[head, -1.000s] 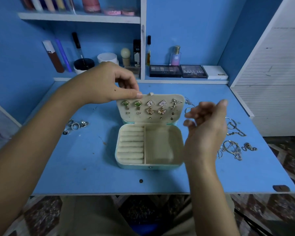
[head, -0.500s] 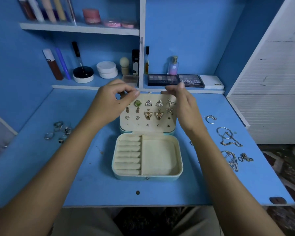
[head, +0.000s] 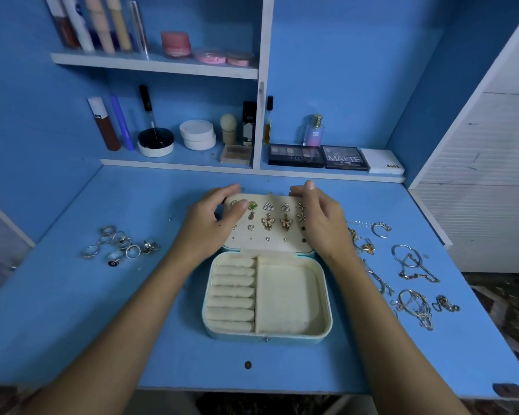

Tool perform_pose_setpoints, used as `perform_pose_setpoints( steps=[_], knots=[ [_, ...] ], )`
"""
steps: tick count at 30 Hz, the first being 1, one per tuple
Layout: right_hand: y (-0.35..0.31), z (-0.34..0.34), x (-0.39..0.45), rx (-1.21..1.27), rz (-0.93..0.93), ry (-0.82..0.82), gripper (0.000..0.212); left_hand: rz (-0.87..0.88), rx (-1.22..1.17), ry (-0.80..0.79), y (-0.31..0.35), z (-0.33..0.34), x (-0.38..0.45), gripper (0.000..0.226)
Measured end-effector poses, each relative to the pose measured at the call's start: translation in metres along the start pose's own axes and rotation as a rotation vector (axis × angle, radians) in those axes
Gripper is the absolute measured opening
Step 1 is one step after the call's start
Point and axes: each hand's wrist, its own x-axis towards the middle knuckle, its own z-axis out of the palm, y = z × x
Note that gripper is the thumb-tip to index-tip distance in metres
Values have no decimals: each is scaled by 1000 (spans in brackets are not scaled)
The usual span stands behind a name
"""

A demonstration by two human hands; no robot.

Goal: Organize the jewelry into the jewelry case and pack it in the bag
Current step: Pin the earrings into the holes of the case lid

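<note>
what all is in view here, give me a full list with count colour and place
jewelry case: one, pale teal outside, cream inside, open at desk centre
lid panel: one, cream, upright behind the tray
earrings: several pairs, gold, silver, green, pinned on the panel
rings: a cluster, silver, desk left
chains and bracelets: a loose spread, gold and silver, desk right
desk: one, blue
cosmetics: many, mixed colours, lower and upper shelves
palettes: two dark, lower shelf right
left hand: on the panel's left side
right hand: on the panel's right side
</note>
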Motion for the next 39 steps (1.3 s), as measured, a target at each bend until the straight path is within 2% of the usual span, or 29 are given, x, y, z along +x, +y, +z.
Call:
perform_pose_setpoints(
  steps=[10, 12, 15, 17, 20, 26, 31, 39],
  knots=[
    [12, 3, 0, 19, 10, -22, 49, -3, 49, 77, -9, 1, -2, 33],
    [14, 3, 1, 19, 3, -19, 48, 55, 168, 153, -13, -5, 3, 30],
    [16, 4, 1, 15, -7, -13, 47, 115, 472, 273, -21, -23, 11, 31],
    [18, 4, 2, 14, -18, -11, 48, 46, 650, 312, -25, -34, 13, 27],
    [19, 4, 2, 13, -27, -15, 49, -166, 766, 251, -28, -43, 12, 31],
    [18, 4, 1, 5, -15, -14, 51, -280, 859, 235, -23, -41, 10, 26],
    [17, 4, 1, 3, -2, -12, 51, -264, 837, 296, -22, -40, 9, 14],
    [17, 4, 1, 3, -6, -15, 51, -216, 816, 309, -23, -39, 12, 16]
  ],
)
